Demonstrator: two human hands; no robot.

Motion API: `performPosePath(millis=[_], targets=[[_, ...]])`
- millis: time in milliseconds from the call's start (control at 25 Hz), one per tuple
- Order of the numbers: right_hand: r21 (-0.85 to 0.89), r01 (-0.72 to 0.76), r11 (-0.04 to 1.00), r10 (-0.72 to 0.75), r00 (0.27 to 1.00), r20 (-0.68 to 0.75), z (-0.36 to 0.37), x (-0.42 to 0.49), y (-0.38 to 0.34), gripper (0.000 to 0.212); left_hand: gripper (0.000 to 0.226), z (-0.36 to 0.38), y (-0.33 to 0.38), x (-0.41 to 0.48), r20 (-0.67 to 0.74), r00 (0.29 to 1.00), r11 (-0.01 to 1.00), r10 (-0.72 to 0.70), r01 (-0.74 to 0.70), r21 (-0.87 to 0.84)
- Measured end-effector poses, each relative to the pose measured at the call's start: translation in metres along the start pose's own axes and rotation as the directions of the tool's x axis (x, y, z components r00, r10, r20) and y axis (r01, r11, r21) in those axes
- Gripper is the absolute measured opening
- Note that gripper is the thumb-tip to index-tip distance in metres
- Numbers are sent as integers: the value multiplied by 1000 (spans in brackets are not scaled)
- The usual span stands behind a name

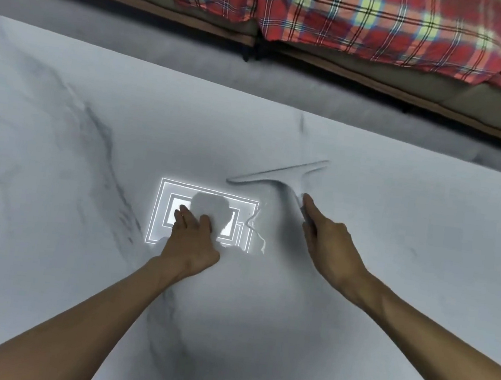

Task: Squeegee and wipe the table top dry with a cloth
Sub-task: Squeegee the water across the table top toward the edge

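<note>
- Cloth: pale grey, nearly the colour of the tabletop; its edges are hard to trace, and its near part is hidden under the left hand.
- Squeegee handle mostly hidden by the right hand.
- Left hand: fingers spread flat, pressing on the cloth.
- Right hand: closed round the squeegee handle, forefinger lying along it; blade on the surface just beyond the fingertips.
- A water streak glints between the hands.
- A bright rectangular reflection lies around the cloth.
- Beyond the hands, a plaid blanket.
</note>
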State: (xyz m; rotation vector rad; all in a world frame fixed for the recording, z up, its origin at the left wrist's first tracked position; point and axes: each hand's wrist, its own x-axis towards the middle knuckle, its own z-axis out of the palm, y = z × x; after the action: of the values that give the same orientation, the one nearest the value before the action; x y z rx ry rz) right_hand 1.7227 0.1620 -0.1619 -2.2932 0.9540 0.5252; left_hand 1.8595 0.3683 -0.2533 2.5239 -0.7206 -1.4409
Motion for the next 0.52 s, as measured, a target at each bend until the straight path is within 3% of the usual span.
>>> performPosePath(millis=[80, 160, 320, 440, 520], targets=[[-19, -40, 999, 41, 997, 65, -4, -40, 11, 50, 54, -3, 1, 0, 23, 1000, 1000, -12, 13, -20], [-17, -49, 999, 49, 998, 43, -17, -54, 13, 46, 53, -4, 5, -1, 32, 999, 999, -22, 23, -32], [3, -9, 1000, 9, 969, -248, -56, 19, 6, 40, 55, -7, 14, 0, 38, 998, 999, -48, 49, -14], [171, -126, 977, 164, 959, -229, -78, 87, -2, 15, 61, -7, 15, 3, 57, 996, 998, -62, 60, 37], [146, -191, 971, 217, 957, -192, -74, 99, 1, 23, 63, -4, 15, 5, 57, 996, 994, -71, 66, 85]])
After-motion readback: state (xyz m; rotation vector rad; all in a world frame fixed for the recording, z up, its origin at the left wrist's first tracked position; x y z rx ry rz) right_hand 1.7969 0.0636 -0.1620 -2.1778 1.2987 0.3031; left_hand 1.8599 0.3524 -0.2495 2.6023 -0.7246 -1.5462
